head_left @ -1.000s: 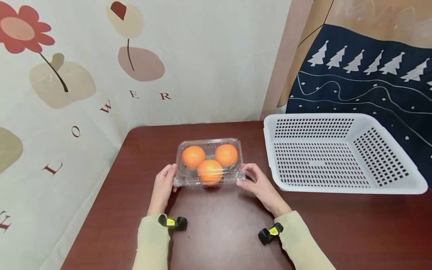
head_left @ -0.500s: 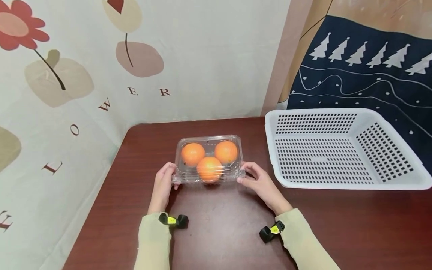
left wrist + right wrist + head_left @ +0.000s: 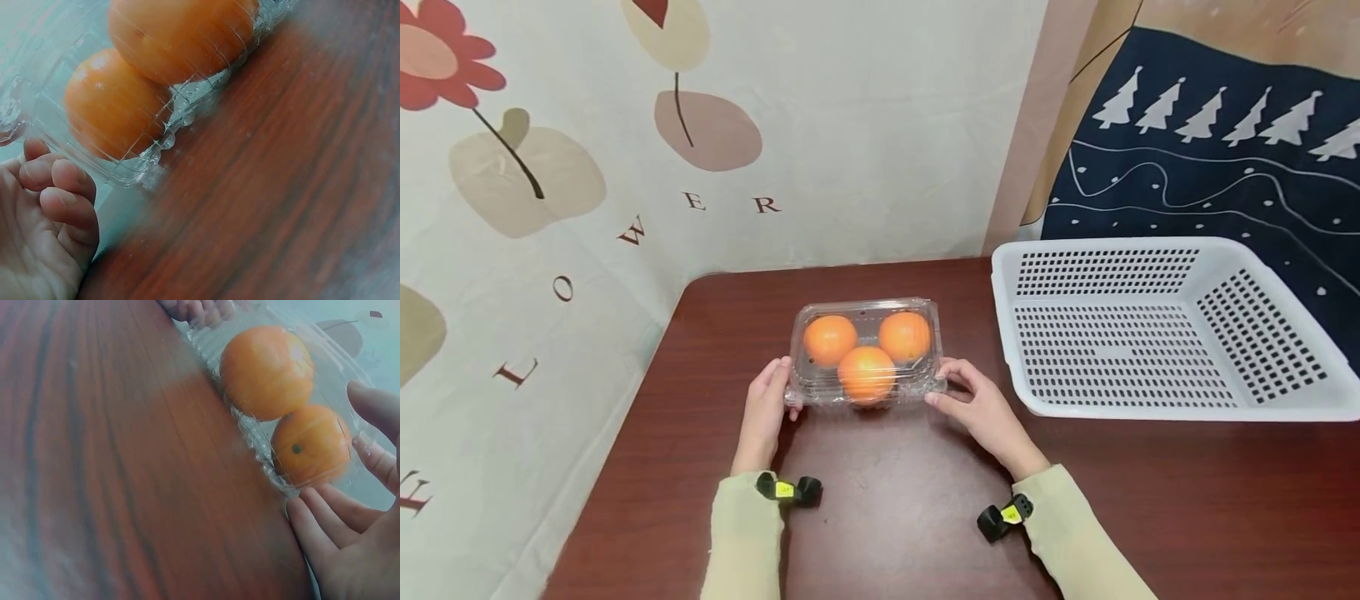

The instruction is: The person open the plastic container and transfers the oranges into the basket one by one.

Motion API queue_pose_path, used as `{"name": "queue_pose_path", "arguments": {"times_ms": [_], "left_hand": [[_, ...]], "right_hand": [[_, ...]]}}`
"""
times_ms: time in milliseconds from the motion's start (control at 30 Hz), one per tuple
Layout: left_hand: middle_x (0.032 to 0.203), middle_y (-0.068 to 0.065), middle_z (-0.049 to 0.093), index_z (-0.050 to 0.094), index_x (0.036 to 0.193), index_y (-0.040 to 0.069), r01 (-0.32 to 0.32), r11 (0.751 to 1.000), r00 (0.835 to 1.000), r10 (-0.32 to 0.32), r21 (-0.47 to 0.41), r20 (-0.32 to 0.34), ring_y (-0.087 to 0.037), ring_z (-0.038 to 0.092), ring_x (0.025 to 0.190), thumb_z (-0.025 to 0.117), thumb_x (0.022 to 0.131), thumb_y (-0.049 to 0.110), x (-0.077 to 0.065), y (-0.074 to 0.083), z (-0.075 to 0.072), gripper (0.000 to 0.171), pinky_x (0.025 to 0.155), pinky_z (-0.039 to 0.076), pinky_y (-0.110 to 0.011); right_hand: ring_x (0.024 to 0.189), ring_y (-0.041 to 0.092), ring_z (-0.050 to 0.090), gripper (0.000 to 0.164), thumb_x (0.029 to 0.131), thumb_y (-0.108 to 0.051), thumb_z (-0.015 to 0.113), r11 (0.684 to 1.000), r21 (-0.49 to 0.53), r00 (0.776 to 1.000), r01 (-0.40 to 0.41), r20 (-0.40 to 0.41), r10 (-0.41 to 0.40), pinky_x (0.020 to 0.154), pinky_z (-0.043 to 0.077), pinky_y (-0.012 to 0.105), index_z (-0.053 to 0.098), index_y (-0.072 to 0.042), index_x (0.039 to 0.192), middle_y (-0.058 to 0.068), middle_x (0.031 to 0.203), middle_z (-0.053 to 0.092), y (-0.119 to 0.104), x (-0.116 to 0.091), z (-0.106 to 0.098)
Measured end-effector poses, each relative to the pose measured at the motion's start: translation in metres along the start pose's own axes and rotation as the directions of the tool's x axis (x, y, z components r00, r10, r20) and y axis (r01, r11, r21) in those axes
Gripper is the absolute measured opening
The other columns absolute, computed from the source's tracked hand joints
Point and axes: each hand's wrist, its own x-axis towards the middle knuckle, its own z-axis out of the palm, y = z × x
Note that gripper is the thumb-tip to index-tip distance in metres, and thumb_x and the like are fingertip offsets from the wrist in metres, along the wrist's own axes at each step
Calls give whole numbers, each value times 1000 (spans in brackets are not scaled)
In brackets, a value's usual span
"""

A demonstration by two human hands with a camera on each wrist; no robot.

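A clear plastic clamshell box (image 3: 808, 383) with its lid down lies on the table, three oranges (image 3: 867, 375) visible inside. At its near left corner my left hand (image 3: 763, 408) grips the edge, thumb on the side and fingers curled. My right hand (image 3: 981, 412) pinches the near right corner between thumb and forefinger. In the left wrist view, curled fingers (image 3: 69, 203) sit against the end of the box. The right wrist view shows the right hand's lower fingers (image 3: 325, 519) extended beside the box, close to an orange (image 3: 312, 444).
A white perforated plastic basket (image 3: 1011, 367) stands on the right of the dark red-brown table (image 3: 880, 500). Behind the table hang a flower-print cloth (image 3: 865, 125) and a navy cloth with white trees (image 3: 1195, 179). Each wrist carries a small black camera (image 3: 808, 492).
The head view has tilted slightly, so the basket and background sit a little differently in it. Both hands keep their hold on the box, which has hardly moved.
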Motion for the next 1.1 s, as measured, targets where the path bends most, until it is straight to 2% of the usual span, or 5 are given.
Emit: {"name": "queue_pose_path", "arguments": {"times_ms": [133,267,500,833,1100], "left_hand": [[53,-5,40,41,74,4,-14,1000,1000,14,-5,-9,-16,40,44,48,87,47,-1,-1,1,45,38,34,-24],[53,-5,40,41,75,4,-17,1000,1000,17,-6,-13,-16,40,44,48,87,47,-1,-1,0,45,38,35,-24],[55,-6,41,43,77,4,-35,999,999,35,10,-4,-16,41,45,47,87,48,0,-1,0,45,39,36,-25],[55,-5,42,44,77,4,-26,1000,1000,26,1,-9,-15,42,46,47,87,49,0,-1,1,45,40,37,-24],[57,-6,41,42,77,4,-9,1000,1000,9,-14,6,-16,42,47,46,89,43,1,-1,-2,40,41,37,-25]], "right_hand": [[113,12,46,35,75,-43,67,994,-107,999,17,-27,-20,82,46,31,48,-21,94,-2,125,46,-2,-2,2],[110,11,48,35,75,-46,66,987,-158,999,34,-32,-39,79,47,31,47,-23,95,-5,117,48,-2,-2,4],[107,8,45,25,83,-45,57,954,-264,990,139,7,-142,79,47,32,52,-23,91,-8,109,47,-5,-2,4],[108,13,44,24,86,-34,58,963,-244,993,118,29,-114,82,45,37,54,-14,99,-1,115,46,-10,-3,4],[111,20,44,32,86,-20,59,976,-202,996,83,53,-74,86,43,42,51,-3,111,10,122,44,-39,-14,4]]}}
